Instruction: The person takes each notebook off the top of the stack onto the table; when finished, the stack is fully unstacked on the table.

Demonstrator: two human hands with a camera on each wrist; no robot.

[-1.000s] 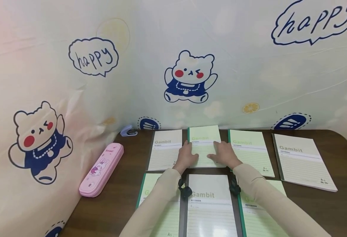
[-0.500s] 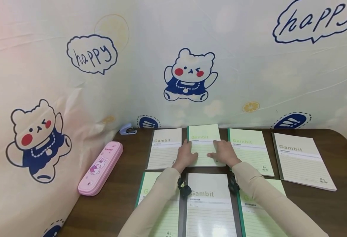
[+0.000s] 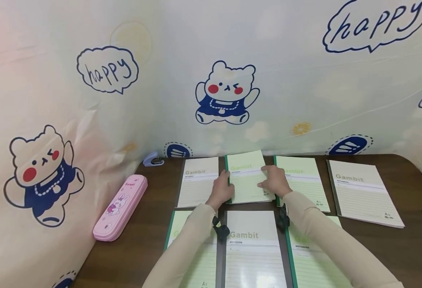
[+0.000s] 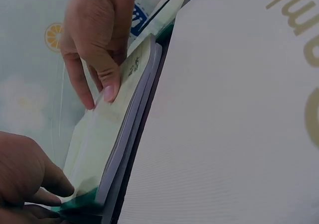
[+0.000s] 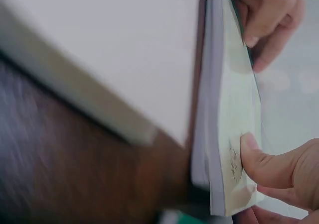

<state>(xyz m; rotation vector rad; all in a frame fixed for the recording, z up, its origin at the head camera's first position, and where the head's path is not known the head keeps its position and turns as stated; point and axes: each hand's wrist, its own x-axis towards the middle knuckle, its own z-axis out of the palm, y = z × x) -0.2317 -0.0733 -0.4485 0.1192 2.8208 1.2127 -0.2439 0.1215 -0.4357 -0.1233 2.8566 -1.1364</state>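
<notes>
A pale green notebook [image 3: 248, 180] with a dark green spine lies in the middle of the back row, slightly askew. My left hand [image 3: 221, 189] grips its spine side, and my right hand [image 3: 276, 180] holds the opposite edge, thumb over the cover. Seen from the left wrist, the left hand [image 4: 27, 176] is at the spine and the right hand [image 4: 99, 40] comes down on the far edge. Two layers of page edges show there, so another notebook seems to lie beneath. From the right wrist, the right thumb [image 5: 266, 164] presses near the cover's corner.
Around it lie a white notebook [image 3: 198, 182], a green notebook [image 3: 301, 182] and another white notebook [image 3: 364, 192]. A front row has a grey-white notebook [image 3: 255, 256] between green ones. A pink pencil case [image 3: 121, 208] and a blue stapler [image 3: 153, 159] stand left.
Both hands have tightened on the green notebook's sides, and it has turned slightly anticlockwise, its top edge now more slanted. The head view has shifted a little.
</notes>
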